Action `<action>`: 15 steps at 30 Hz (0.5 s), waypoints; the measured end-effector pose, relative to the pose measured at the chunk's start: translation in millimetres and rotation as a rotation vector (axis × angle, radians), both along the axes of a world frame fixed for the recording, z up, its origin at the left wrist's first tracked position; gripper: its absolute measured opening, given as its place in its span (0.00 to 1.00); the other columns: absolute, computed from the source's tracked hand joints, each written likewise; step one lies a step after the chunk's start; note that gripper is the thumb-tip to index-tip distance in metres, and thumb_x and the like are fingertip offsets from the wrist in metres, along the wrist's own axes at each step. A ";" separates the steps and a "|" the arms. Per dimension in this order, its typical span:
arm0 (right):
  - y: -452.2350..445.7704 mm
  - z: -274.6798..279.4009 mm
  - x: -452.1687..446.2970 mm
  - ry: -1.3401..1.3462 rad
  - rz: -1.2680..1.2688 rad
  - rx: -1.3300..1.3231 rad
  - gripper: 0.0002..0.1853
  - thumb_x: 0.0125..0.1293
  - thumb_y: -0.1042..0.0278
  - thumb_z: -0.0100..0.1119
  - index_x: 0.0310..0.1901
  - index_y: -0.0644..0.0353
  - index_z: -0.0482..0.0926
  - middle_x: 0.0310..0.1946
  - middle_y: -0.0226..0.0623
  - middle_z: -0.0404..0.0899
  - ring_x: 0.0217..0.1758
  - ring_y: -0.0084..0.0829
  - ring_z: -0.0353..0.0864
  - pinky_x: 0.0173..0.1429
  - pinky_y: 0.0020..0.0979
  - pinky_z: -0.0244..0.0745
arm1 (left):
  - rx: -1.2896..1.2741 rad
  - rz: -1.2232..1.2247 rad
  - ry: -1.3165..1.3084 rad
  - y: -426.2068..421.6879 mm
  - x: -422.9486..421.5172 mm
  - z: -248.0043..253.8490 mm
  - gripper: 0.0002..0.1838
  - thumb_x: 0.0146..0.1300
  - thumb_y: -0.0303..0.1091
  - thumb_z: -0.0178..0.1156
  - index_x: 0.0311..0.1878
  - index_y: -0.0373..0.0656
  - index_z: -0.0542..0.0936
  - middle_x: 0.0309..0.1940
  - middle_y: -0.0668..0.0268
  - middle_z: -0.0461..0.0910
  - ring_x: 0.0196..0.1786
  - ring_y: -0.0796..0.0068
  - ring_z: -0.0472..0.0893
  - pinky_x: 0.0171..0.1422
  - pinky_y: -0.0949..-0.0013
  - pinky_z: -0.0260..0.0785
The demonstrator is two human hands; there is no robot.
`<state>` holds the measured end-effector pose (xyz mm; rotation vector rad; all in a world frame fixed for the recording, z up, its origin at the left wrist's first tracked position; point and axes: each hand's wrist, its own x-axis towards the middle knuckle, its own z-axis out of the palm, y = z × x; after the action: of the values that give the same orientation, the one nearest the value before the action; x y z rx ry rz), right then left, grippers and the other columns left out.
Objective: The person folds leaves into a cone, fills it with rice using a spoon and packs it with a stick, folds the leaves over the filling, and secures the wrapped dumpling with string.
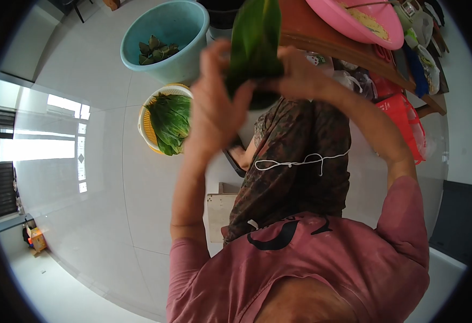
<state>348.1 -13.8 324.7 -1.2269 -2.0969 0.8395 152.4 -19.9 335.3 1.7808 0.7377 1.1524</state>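
Note:
Broad green wrapping leaves [256, 40] are held up in front of me, overlapping and curved, with their tips pointing away. My left hand [214, 105] grips their near left side, its thumb toward the middle and its fingers blurred. On the other side my right hand [303, 75] is closed on the same leaves; its fingertips are partly hidden behind them. Whether anything lies inside the leaves cannot be seen. A white string [300, 162] with a loop and knot lies across my camouflage trousers [295, 188].
To the left, a yellow-and-white basket [141, 121] holds more leaves [168, 125]. Beyond it a light blue tub [193, 54] contains several green leaf-wrapped bundles [158, 51]. A pink basin [392, 37] with pale yellow grains stands on the wooden table [300, 24]. Red bags [408, 126] sit at right.

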 end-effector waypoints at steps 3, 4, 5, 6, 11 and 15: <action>6.9 41.0 6.9 0.445 -0.304 -0.585 0.10 0.60 0.70 0.51 0.36 0.68 0.78 0.26 0.38 0.80 0.18 0.24 0.76 0.19 0.25 0.71 | -0.308 -0.141 -0.235 34.5 -15.2 5.2 0.27 0.58 0.38 0.60 0.58 0.37 0.65 0.46 0.55 0.76 0.50 0.63 0.76 0.53 0.65 0.70; 14.5 41.2 13.6 0.498 -0.300 -0.614 0.10 0.60 0.69 0.51 0.36 0.68 0.78 0.26 0.38 0.80 0.18 0.23 0.75 0.19 0.24 0.70 | -0.355 -0.152 -0.289 44.3 -15.2 0.2 0.28 0.60 0.40 0.59 0.59 0.35 0.64 0.47 0.54 0.75 0.51 0.64 0.76 0.54 0.65 0.70; 19.4 40.4 18.6 0.552 -0.295 -0.649 0.10 0.60 0.68 0.50 0.35 0.67 0.78 0.25 0.37 0.79 0.18 0.22 0.75 0.18 0.23 0.69 | -0.440 -0.348 -0.263 47.3 -11.3 -9.0 0.32 0.59 0.41 0.60 0.60 0.31 0.62 0.47 0.53 0.75 0.53 0.63 0.75 0.55 0.63 0.70; 18.9 40.4 18.8 0.603 -0.286 -0.696 0.11 0.61 0.68 0.50 0.35 0.66 0.78 0.25 0.36 0.79 0.17 0.22 0.75 0.17 0.22 0.68 | -0.473 -0.422 -0.278 44.3 -5.1 -6.8 0.32 0.59 0.42 0.60 0.60 0.31 0.62 0.47 0.53 0.75 0.53 0.62 0.75 0.55 0.63 0.70; 16.9 57.2 13.3 0.439 -0.358 -0.675 0.11 0.61 0.66 0.48 0.33 0.63 0.78 0.23 0.35 0.78 0.17 0.21 0.73 0.16 0.21 0.65 | -0.556 -0.638 -0.302 44.1 21.7 10.2 0.34 0.57 0.45 0.61 0.60 0.31 0.61 0.47 0.52 0.75 0.49 0.61 0.77 0.53 0.61 0.72; 12.4 70.9 13.0 0.283 -0.366 -0.633 0.11 0.60 0.66 0.47 0.31 0.62 0.78 0.20 0.33 0.76 0.16 0.19 0.72 0.16 0.20 0.64 | -0.539 -0.718 -0.192 52.6 29.2 19.4 0.34 0.56 0.46 0.62 0.57 0.32 0.64 0.45 0.53 0.76 0.43 0.63 0.80 0.47 0.62 0.75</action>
<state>361.1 -1.4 395.5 -1.6237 -1.3548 1.4564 181.7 32.7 354.7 1.2791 0.2131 0.5522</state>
